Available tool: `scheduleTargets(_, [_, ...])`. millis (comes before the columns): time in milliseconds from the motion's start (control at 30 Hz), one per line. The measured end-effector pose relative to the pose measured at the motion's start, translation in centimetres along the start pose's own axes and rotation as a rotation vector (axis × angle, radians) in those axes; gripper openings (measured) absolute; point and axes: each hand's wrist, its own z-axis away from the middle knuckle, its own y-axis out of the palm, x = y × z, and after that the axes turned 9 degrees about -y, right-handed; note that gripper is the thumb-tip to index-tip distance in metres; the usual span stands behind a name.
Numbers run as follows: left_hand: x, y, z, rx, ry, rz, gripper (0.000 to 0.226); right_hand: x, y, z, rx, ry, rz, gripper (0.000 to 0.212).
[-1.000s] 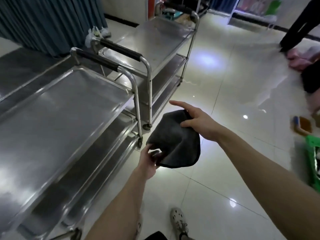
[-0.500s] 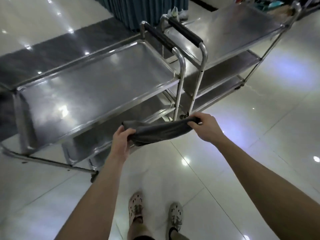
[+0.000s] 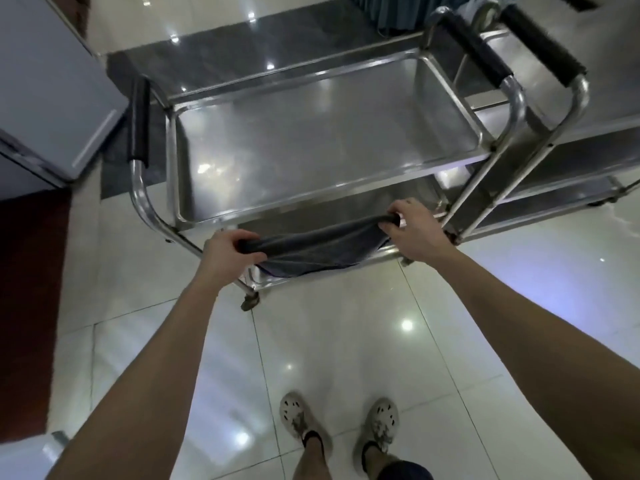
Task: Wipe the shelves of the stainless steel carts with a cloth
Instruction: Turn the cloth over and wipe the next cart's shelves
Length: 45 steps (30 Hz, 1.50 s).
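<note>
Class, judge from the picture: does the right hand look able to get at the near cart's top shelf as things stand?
Probably yes. The right hand, gripping the cloth together with the left hand, hovers close to the front edge of the top shelf, and nothing stands between them.

The top shelf (image 3: 311, 143) of the near cart (image 3: 152, 209) is covering most of the lower shelf (image 3: 294, 221), and the cloth (image 3: 318, 251) is hiding that shelf's front edge. The fingers (image 3: 244, 237) of the left hand (image 3: 225, 252) and the right hand (image 3: 415, 233) are curling round the cloth's ends, hiding their own tips. The second cart (image 3: 606, 109) is running off the right edge, with its handle (image 3: 540, 39) smearing into blur. The frame is cropping the curtain (image 3: 388, 12) at the top and the person's legs (image 3: 311, 459) at the bottom.
</note>
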Motion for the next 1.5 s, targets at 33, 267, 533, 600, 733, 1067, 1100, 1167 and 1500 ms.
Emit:
scheduleTargets(33, [0.7, -0.9, -0.3, -0.062, 0.02, -0.054, 0.034, 1.0, 0.8, -0.5, 0.02, -0.013, -0.031, 0.009])
scheduleTargets(267, [5.7, -4.9, -2.7, -0.142, 0.02, 0.027, 0.03, 4.4, 5.1, -3.8, -0.015, 0.067, -0.06, 0.017])
scheduleTargets(533, [7.7, 0.2, -4.4, -0.144, 0.091, 0.118, 0.023, 6.3, 15.7, -4.8, 0.092, 0.315, -0.436, 0.02])
scheduleTargets(600, [8.7, 3.5, -5.3, -0.066, 0.132, 0.104, 0.018, 5.9, 19.7, -4.9, 0.086, 0.284, -0.526, 0.022])
scheduleTargets(733, [12.9, 10.5, -7.1, 0.07, 0.099, 0.252, 0.042, 3.6, 27.7, -5.4, 0.179, 0.18, -0.779, 0.025])
scheduleTargets(1067, [27.6, 21.8, -17.8, 0.01, 0.107, 0.401, 0.045, -13.0, 44.9, -10.9, 0.235, -0.113, -0.321, 0.113])
scheduleTargets(1100, [29.0, 22.8, -19.0, 0.007, 0.115, 0.417, 0.046, -14.4, 47.0, -12.0, 0.274, -0.111, -0.326, 0.095])
scheduleTargets(1167, [32.4, 24.8, -21.4, -0.039, 0.079, 0.49, 0.043, -17.3, 51.1, -13.9, 0.28, -0.108, -0.38, 0.035])
scheduleTargets(1500, [38.5, 32.2, -31.6, -0.259, 0.085, 0.446, 0.021, -24.0, 60.9, -19.8, -0.049, -0.079, -0.388, 0.035])
